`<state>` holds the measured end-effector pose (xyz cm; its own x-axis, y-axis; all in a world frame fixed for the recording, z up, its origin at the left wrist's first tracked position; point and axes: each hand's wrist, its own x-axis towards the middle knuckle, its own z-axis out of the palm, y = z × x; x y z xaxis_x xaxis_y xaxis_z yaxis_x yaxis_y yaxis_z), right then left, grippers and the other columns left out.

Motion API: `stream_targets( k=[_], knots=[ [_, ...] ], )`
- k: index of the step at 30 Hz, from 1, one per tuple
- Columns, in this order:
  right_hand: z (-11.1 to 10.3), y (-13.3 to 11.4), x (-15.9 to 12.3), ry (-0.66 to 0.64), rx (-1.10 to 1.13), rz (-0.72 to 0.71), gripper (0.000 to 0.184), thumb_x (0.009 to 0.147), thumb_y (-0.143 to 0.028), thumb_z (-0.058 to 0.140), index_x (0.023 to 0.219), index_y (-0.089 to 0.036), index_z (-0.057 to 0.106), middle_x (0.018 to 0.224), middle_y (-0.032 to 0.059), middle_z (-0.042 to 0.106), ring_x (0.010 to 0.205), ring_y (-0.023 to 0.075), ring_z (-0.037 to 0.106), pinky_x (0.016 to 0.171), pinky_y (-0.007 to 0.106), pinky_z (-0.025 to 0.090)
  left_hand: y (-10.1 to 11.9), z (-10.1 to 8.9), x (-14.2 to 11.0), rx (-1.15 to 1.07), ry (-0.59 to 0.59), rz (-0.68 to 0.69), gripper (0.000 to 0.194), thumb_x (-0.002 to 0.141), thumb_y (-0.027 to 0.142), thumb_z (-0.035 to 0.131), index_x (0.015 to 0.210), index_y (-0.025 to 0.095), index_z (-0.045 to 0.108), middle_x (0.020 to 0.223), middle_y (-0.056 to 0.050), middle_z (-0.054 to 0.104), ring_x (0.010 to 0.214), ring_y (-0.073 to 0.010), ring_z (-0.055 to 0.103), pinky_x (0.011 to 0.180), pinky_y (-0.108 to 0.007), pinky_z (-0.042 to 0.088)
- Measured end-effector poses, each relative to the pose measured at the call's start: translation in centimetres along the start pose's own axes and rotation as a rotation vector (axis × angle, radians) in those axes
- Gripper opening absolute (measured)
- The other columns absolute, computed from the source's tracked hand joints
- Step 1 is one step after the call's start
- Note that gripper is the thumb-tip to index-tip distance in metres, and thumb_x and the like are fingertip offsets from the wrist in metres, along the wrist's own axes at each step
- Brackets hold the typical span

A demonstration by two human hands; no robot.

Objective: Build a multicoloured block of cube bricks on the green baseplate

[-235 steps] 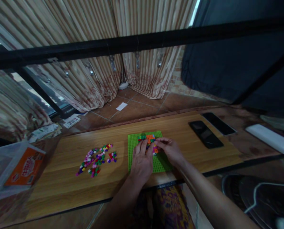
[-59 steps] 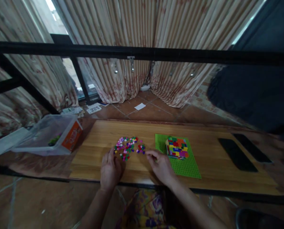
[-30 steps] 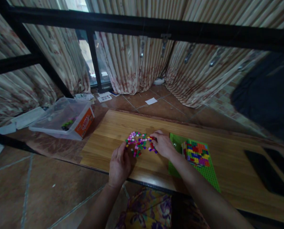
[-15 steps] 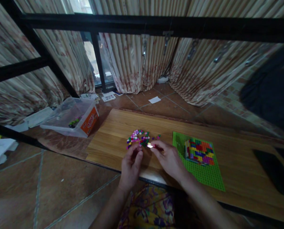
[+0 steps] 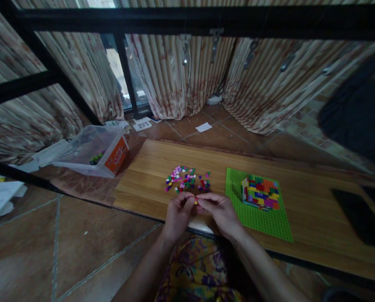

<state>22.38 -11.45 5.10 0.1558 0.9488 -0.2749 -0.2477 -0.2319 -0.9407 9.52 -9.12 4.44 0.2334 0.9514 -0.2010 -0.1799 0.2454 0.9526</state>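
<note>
My left hand [image 5: 178, 214] and my right hand [image 5: 218, 211] meet fingertip to fingertip over the near edge of the wooden board [image 5: 149, 167]. Between the pinched fingers sits a tiny brick [image 5: 196, 201], red and yellow. Just beyond them lies a pile of small coloured bricks [image 5: 187, 180]. To the right, a green baseplate [image 5: 263, 220] carries a multicoloured block built of bricks [image 5: 260, 193].
A clear plastic box with an orange label [image 5: 95, 153] stands at the left of the board. Two dark phones [image 5: 359, 209] lie at the far right. A black metal frame [image 5: 187, 19] crosses overhead; curtains and tiled floor lie behind.
My right hand picked a small brick from the pile and drew back toward me; both hands now pinch it together at the board's near edge.
</note>
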Motion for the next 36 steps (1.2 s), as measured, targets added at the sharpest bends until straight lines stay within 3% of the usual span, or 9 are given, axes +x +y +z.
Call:
stream_targets(
  k=[4, 8, 11, 16, 19, 27, 36],
  knots=[
    [-0.8, 0.4, 0.4, 0.026, 0.007, 0.010, 0.031, 0.061, -0.043, 0.081, 0.080, -0.020, 0.075, 0.072, 0.0036, 0.073, 0.059, 0.0182, 0.067, 0.063, 0.036, 0.057, -0.5, 0.0, 0.2, -0.007, 0.017, -0.031, 0.020, 0.074, 0.036, 0.067, 0.077, 0.017, 0.063, 0.066, 0.002, 0.058, 0.060, -0.0102, 0.053, 0.059, -0.022, 0.046],
    [-1.8, 0.8, 1.2, 0.145, -0.372, -0.237, 0.019, 0.074, -0.037, 0.069, 0.085, -0.023, 0.075, 0.083, 0.0047, 0.074, 0.073, 0.0204, 0.068, 0.072, 0.036, 0.055, -1.3, -0.4, 0.6, 0.063, 0.073, 0.004, 0.018, 0.076, 0.036, 0.065, 0.079, 0.018, 0.064, 0.063, 0.003, 0.058, 0.058, -0.0100, 0.051, 0.058, -0.021, 0.043],
    [-2.2, 0.9, 1.4, 0.128, -0.673, -0.411, 0.017, 0.082, -0.027, 0.060, 0.090, -0.025, 0.075, 0.093, 0.0049, 0.073, 0.086, 0.0204, 0.067, 0.082, 0.036, 0.052, -1.7, -0.5, 0.8, 0.149, 0.088, 0.049, 0.018, 0.077, 0.036, 0.064, 0.081, 0.018, 0.067, 0.065, 0.002, 0.059, 0.060, -0.0114, 0.053, 0.058, -0.022, 0.043],
    [-1.8, 1.0, 0.7, 0.130, -0.777, -0.486, 0.020, 0.088, -0.028, 0.054, 0.094, -0.024, 0.072, 0.099, 0.0067, 0.070, 0.092, 0.0205, 0.066, 0.085, 0.034, 0.051, -1.9, -0.1, 0.6, 0.244, 0.098, 0.085, 0.016, 0.081, 0.033, 0.060, 0.083, 0.020, 0.068, 0.070, 0.000, 0.063, 0.066, -0.0128, 0.055, 0.062, -0.022, 0.043],
    [-1.4, 1.2, 0.3, 0.130, -0.684, -0.441, 0.022, 0.089, -0.033, 0.053, 0.090, -0.023, 0.072, 0.091, 0.0061, 0.071, 0.086, 0.0202, 0.066, 0.078, 0.031, 0.051, -1.7, 0.1, 0.4, 0.258, 0.097, 0.084, 0.014, 0.081, 0.031, 0.060, 0.082, 0.020, 0.067, 0.071, 0.001, 0.063, 0.067, -0.0127, 0.055, 0.063, -0.022, 0.043],
    [-0.5, 1.7, 0.3, 0.043, -0.344, -0.139, 0.028, 0.079, -0.049, 0.061, 0.075, -0.021, 0.066, 0.064, -0.0007, 0.063, 0.053, 0.0141, 0.056, 0.048, 0.024, 0.043, -1.3, -0.1, 0.1, 0.163, 0.014, 0.047, 0.016, 0.079, 0.034, 0.063, 0.079, 0.018, 0.064, 0.067, 0.002, 0.059, 0.061, -0.0108, 0.051, 0.059, -0.021, 0.042],
    [-0.5, 1.6, 0.1, -0.004, -0.257, -0.068, 0.033, 0.078, -0.052, 0.063, 0.072, -0.019, 0.064, 0.055, -0.0030, 0.057, 0.046, 0.0108, 0.049, 0.045, 0.022, 0.039, -0.9, -0.5, 0.3, 0.037, -0.069, -0.039, 0.022, 0.075, 0.038, 0.068, 0.076, 0.016, 0.062, 0.065, 0.002, 0.058, 0.057, -0.0089, 0.051, 0.055, -0.021, 0.042]
  ],
)
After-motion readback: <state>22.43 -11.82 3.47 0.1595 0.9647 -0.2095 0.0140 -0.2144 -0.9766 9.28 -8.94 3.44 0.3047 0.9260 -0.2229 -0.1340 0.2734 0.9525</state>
